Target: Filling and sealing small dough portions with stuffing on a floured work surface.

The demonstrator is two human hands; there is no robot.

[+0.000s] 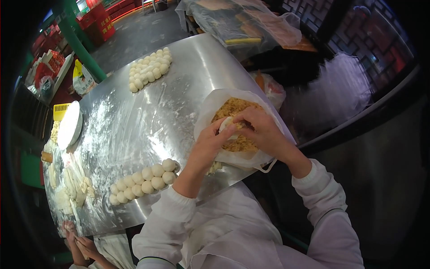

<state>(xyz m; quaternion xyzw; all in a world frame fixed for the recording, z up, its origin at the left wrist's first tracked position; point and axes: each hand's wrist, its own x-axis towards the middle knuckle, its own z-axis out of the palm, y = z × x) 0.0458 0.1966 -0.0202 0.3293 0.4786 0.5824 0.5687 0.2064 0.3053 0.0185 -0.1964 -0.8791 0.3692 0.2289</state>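
Over a white plastic bag (206, 107) of yellow-brown crumbly filling (235, 106), both my hands work on one small piece of white dough (227, 124). My left hand (210, 136) cups the dough from the left, fingers curled round it. From the right, my right hand (260, 130) bends its fingers over the dough and the filling; whether it pinches some filling I cannot make out. Two rows of round dough balls (145, 179) lie to the left of my left forearm.
The floured steel table (188, 89) carries a further block of dough balls (150, 69) at its far side. At the left stand a white bowl (70, 125), a yellow basket (61, 110) and loose dough strips (74, 179). A co-worker's hands (80, 242) are at the lower left edge.
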